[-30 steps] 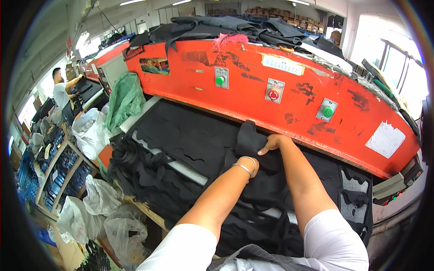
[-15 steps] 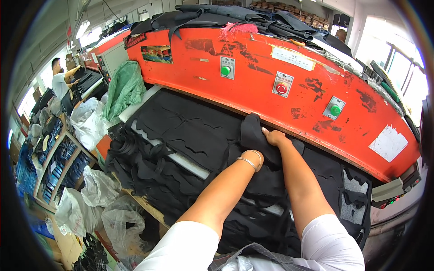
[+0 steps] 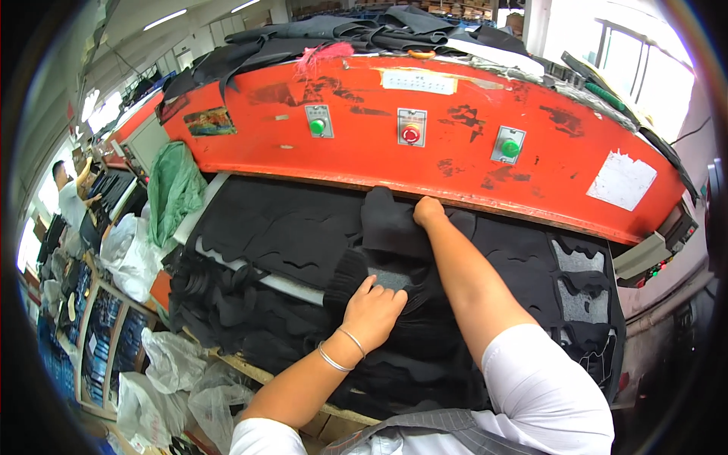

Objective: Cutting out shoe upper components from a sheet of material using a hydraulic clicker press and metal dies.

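Note:
A black sheet of foam-like fabric [image 3: 262, 220] with cut outlines lies on the bed of a red machine [image 3: 364, 155]. My left hand [image 3: 371, 311], with two silver bangles at its wrist, is closed over a stack of black cut pieces [image 3: 345, 280] with layered edges; its fingertips are partly hidden. Farther off, against the machine's lower edge, my right hand [image 3: 429, 212] has its fingers closed at the side of a raised black piece [image 3: 393, 224]. A bare grey patch of the bed [image 3: 390, 279] shows between the two hands.
Black scraps [image 3: 220, 303] heap along the near left edge. Green buttons and a red button [image 3: 410, 134] sit on the machine's front. A green sack [image 3: 173, 186] and white plastic bags [image 3: 129, 258] stand at the left. Another person [image 3: 72, 201] works at the far left.
My left hand has come back from the raised piece toward me, onto the layered stack. My right hand stays by the raised piece. The view has shifted, uncovering a grey patch.

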The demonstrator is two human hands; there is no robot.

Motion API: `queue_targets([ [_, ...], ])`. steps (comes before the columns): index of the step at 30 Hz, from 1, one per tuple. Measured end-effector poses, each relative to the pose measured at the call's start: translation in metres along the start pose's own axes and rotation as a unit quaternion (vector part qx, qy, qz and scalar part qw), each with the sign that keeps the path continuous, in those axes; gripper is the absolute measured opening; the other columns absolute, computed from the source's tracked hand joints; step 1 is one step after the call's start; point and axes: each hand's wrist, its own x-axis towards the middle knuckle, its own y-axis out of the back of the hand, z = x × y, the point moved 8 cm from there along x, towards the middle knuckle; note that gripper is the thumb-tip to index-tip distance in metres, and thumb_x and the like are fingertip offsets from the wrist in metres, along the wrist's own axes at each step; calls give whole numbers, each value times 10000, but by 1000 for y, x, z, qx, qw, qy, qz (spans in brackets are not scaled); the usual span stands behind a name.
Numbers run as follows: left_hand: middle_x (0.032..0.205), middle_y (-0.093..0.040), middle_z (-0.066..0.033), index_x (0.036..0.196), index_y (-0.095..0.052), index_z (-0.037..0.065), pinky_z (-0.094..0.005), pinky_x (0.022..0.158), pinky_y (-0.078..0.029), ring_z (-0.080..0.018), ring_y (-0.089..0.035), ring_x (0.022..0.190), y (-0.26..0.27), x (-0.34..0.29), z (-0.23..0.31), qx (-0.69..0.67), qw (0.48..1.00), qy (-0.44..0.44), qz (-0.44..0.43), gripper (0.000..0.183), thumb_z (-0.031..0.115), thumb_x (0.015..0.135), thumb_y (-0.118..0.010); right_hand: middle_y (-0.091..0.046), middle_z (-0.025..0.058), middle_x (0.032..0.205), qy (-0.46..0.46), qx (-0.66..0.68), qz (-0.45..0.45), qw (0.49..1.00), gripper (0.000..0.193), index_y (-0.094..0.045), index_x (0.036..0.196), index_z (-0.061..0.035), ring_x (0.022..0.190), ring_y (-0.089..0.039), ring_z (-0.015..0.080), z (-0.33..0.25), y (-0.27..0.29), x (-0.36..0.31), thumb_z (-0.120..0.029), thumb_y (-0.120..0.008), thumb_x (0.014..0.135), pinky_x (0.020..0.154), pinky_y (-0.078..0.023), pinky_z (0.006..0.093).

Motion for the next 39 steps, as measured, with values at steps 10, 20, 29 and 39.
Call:
queue_targets([
  [10,757,-561,-50,906,-529,77,-432,1026,-383,-224,-582,839,3,5,8,-3,999,11,49,246,5,687,-614,-573,198,1275,-16,-51,-36,998,354,-623,1189,-28,1201,-545,343,21,6,0,-117,-451,894,985,-455,409],
  [20,1184,-550,-194,827,-618,23,-411,1086,-337,-350,-458,1235,3,24,-10,-65,997,-19,46,238,-12,595,-655,-628,271,1120,137,87,-90,983,607,-638,1070,76,1053,-608,348,8,1,-29,-492,-460,953,946,-442,411],
  [29,1484,-205,-340,750,-685,66,-403,1097,-322,-393,-297,1378,10,73,-3,-57,989,-134,32,178,51,573,-701,-622,269,1069,283,196,-12,939,466,-623,1053,24,997,-578,451,16,57,-164,-300,-298,973,885,-446,473],
  [39,862,-664,-69,753,-725,193,-390,745,-490,-244,-640,869,-13,46,0,-25,997,-74,7,211,299,571,-710,-696,164,928,264,357,246,862,318,-631,1033,39,836,-669,239,77,88,-164,-206,-432,996,778,-519,345],
])
